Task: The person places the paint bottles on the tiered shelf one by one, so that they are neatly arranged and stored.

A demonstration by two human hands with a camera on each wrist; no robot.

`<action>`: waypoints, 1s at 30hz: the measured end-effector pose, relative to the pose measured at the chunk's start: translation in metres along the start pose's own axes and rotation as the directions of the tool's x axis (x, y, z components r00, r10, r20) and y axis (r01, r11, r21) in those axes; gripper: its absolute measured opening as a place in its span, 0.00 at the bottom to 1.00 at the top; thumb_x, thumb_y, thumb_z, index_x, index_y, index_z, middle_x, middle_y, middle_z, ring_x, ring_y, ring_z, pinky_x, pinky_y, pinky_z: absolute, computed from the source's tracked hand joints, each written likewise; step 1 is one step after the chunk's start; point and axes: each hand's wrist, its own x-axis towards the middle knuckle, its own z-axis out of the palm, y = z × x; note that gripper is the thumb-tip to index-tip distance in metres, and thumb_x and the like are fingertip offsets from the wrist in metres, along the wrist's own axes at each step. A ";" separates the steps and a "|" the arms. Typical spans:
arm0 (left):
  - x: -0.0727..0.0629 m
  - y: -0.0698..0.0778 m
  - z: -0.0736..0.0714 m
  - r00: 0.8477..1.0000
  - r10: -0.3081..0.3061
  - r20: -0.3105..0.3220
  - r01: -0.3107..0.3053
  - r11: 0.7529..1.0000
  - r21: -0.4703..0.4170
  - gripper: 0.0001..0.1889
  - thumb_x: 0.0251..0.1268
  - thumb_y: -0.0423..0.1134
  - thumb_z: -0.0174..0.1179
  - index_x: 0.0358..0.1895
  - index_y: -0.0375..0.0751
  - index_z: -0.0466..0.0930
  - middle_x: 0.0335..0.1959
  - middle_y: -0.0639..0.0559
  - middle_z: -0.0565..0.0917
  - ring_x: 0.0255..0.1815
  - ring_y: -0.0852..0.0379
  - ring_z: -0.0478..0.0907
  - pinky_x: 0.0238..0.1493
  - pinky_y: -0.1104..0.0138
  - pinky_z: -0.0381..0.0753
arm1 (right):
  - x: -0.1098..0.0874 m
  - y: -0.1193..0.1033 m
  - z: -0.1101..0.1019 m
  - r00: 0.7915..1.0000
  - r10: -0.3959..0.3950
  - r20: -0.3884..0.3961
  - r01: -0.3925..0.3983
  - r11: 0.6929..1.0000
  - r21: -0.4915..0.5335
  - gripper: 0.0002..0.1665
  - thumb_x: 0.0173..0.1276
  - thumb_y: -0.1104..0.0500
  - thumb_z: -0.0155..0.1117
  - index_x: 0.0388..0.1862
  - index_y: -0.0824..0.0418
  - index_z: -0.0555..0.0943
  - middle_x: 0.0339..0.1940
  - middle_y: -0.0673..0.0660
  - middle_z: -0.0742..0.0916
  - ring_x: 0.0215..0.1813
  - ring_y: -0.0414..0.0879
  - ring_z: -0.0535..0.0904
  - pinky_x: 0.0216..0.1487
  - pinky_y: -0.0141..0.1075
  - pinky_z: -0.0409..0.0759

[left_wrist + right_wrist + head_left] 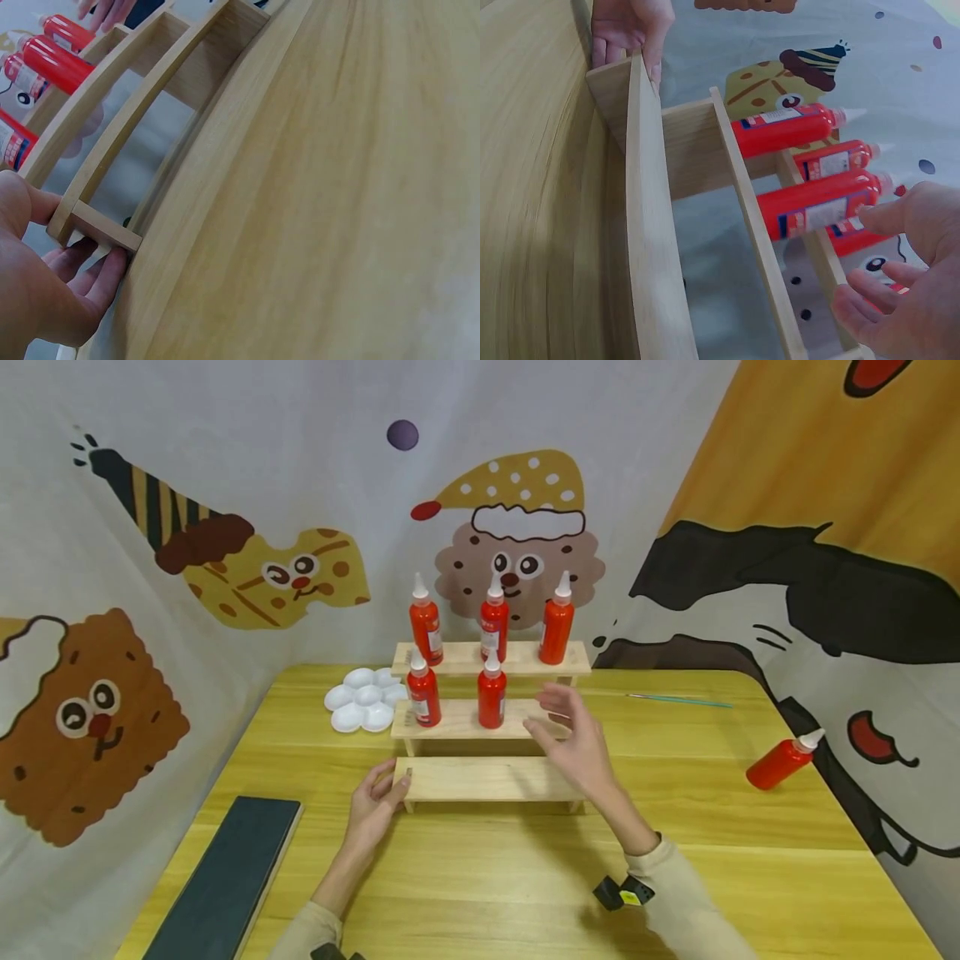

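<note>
A three-step wooden display rack [480, 779] stands on the table. My left hand [372, 808] grips the left end of its lowest step, thumb on top and fingers around the side support [105, 227]. Three red squeeze bottles with white nozzles, one a red bottle [557, 628], stand on the top step. The middle step carries two more, among them a red bottle [492, 695] right of its centre. Over that step's right end hovers my right hand [579, 747], fingers loosely bent and apart, holding nothing. In the right wrist view, its thumb overlaps a bottle [821, 204]; contact is unclear.
A white flower-shaped palette [368, 695] lies left of the rack. At the right are a thin teal paintbrush [678, 700] and another red bottle [780, 763], apparently tilted towards the edge. A dark flat board [228, 877] lies front left. A printed cloth [300, 443] hangs behind.
</note>
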 end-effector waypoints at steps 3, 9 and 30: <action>0.000 0.000 0.000 1.000 0.000 0.000 0.000 1.000 0.001 0.29 0.73 0.38 0.61 0.74 0.40 0.65 0.69 0.31 0.75 0.62 0.42 0.80 0.51 0.69 0.87 | -0.005 -0.001 -0.013 1.000 0.013 -0.020 -0.013 1.000 -0.018 0.30 0.67 0.64 0.71 0.66 0.63 0.72 0.60 0.63 0.84 0.63 0.61 0.79 0.67 0.54 0.79; 0.000 0.000 -0.001 1.000 0.006 0.004 -0.006 1.000 0.016 0.29 0.74 0.39 0.61 0.74 0.40 0.65 0.69 0.31 0.75 0.63 0.41 0.80 0.52 0.68 0.87 | -0.013 -0.003 -0.039 0.995 0.013 -0.103 -0.021 0.997 -0.074 0.28 0.68 0.65 0.70 0.65 0.65 0.72 0.60 0.64 0.84 0.62 0.58 0.79 0.68 0.44 0.79; 0.000 0.001 -0.001 1.000 0.007 0.004 -0.007 1.000 0.006 0.28 0.74 0.38 0.60 0.73 0.39 0.66 0.69 0.31 0.75 0.62 0.42 0.80 0.51 0.69 0.87 | -0.034 -0.009 -0.122 0.885 0.005 -0.466 -0.111 0.973 -0.202 0.32 0.66 0.68 0.70 0.68 0.64 0.73 0.61 0.48 0.81 0.61 0.32 0.75 0.65 0.20 0.73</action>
